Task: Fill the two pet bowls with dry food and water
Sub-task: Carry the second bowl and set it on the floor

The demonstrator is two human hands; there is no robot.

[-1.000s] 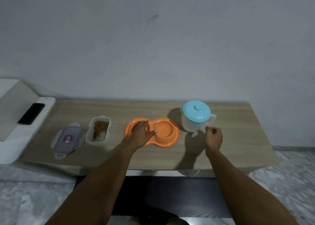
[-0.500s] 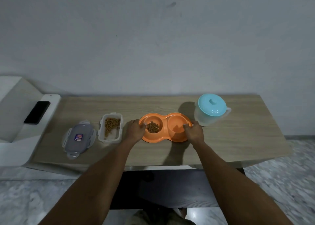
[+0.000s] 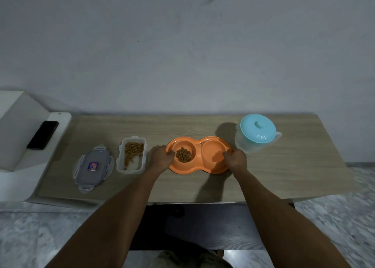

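While both hands grip the orange double bowl [image 3: 199, 146] mid-table, left hand [image 3: 162, 159] curls over the left end and right hand [image 3: 235, 160] over the right. Left well [image 3: 183, 144] holds dry food [image 3: 183, 155]; right well [image 3: 213, 150] is smooth plastic (can't tell if there's water). Clear rectangular tub [image 3: 129, 170] is part-full of kibble, its grey clip lid [image 3: 93, 164] lying beside it. Translucent jug [image 3: 243, 145] has its round turquoise lid on. Table [image 3: 284, 166] is woodgrain.
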